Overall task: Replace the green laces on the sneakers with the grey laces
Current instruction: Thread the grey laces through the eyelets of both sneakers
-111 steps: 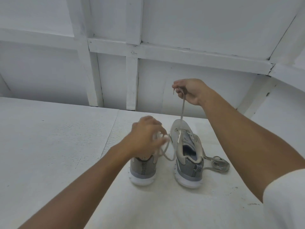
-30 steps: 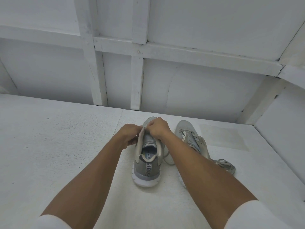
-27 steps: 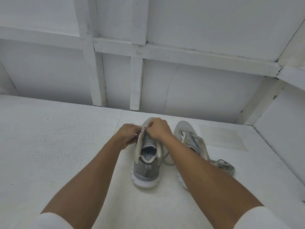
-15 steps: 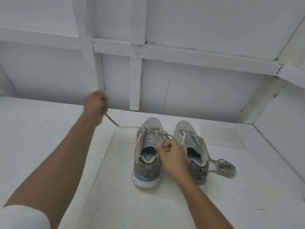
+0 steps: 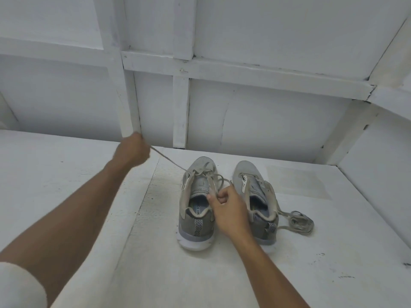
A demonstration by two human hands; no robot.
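**Lace pulled taut off the left sneaker**

2 sneakers stood side by side on the white table point(image 5: 66, 185), toes toward the white panelled wall point(image 5: 255, 121) and heels toward the person. The left hand point(image 5: 131, 150) was up and out to the left, above the tabletop, with its fingers curled tight round 1 end of a lace point(image 5: 169, 160). That lace ran in a straight, slanting line from the fist down to the front eyelets of the left sneaker point(image 5: 196, 218).

The right hand point(image 5: 229, 210) was down low at the right side of the same shoe's collar. Its thumb and fingertips pinched the other stretch of the lace, which looped slack across the tongue. The lace looked pale grey-beige, and whether it was the green one or the grey one could not be told.

The right sneaker point(image 5: 255, 185) sat just beside the left one, its heel partly hidden behind the right wrist. A second lace point(image 5: 300, 223) lay bunched in a loose coil on the table, just right of that heel, with strands leading back to the shoe. A white sleeve point(image 5: 20, 285) showed at the lower left corner.
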